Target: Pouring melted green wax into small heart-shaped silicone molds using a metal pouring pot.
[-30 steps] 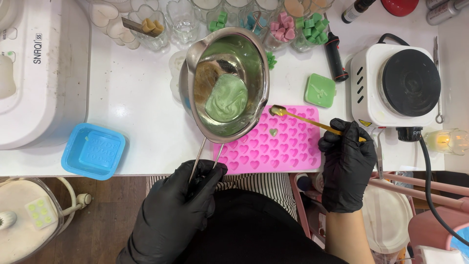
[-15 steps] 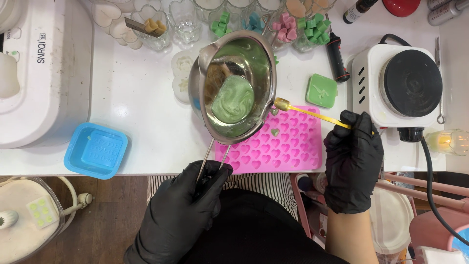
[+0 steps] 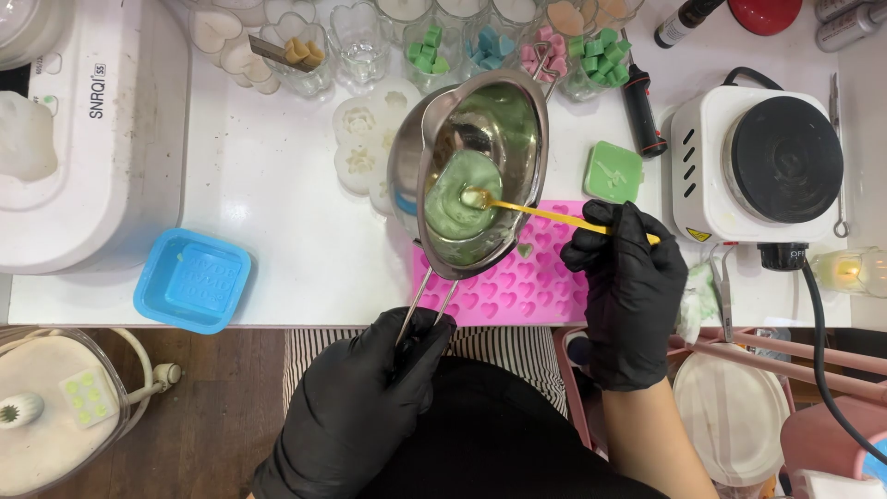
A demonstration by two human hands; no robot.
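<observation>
- Where the white worktop [image 3: 277,194] ends nearest the person, the gloved left hand [image 3: 370,407] grips the handle of a steel melting pot [image 3: 476,171].
- The right hand [image 3: 628,277] pinches a yellow spoon [image 3: 554,215], its tip in the pot's green wax.
- The pot hangs tilted, hiding part of the pink heart mould [image 3: 531,277].
- A blue mould [image 3: 192,280] lies left; a hotplate [image 3: 767,166] stands right.
- Jars of coloured wax pieces [image 3: 591,51] line the far edge.

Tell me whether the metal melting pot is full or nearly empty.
Nearly empty: the metal melting pot shows mostly bare steel, with only a shallow pool of green wax where the yellow spoon dips.

2 gloved hands [image 3: 370,407], 1 pot [image 3: 476,171], 1 spoon [image 3: 554,215], 1 pink mold [image 3: 527,277], 1 blue mold [image 3: 192,280], 1 hotplate [image 3: 758,166].
</observation>
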